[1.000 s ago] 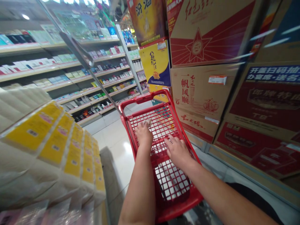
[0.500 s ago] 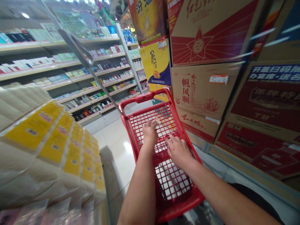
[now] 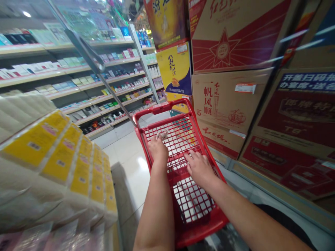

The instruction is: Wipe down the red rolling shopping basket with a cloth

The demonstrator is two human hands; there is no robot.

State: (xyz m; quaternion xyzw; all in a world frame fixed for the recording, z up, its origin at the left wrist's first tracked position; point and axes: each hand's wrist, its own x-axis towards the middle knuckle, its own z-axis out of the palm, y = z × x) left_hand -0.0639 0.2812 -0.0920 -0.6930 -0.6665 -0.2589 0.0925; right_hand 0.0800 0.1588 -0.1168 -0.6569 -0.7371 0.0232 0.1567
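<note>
A red plastic shopping basket [image 3: 180, 172] with a grid pattern fills the middle of the head view, its handle [image 3: 159, 108] at the far end. Over the left part of the grid is my left hand [image 3: 158, 149], closed on a small pale object [image 3: 164, 134] that I cannot make out. My right hand [image 3: 199, 167] lies over the right side of the basket, fingers apart and pointing forward, with nothing held. A thin metal pole [image 3: 115, 96] slants down to the basket's far left corner.
Stacked yellow-labelled packs [image 3: 59, 157] stand on the left. Large cartons [image 3: 225, 101] are piled along the right. Shelves of small boxed goods [image 3: 104, 89] line the back left, beyond the tiled floor [image 3: 125, 148].
My left hand has moved a little to the left over the grid, carrying the small pale object with it. My right hand has stayed in place.
</note>
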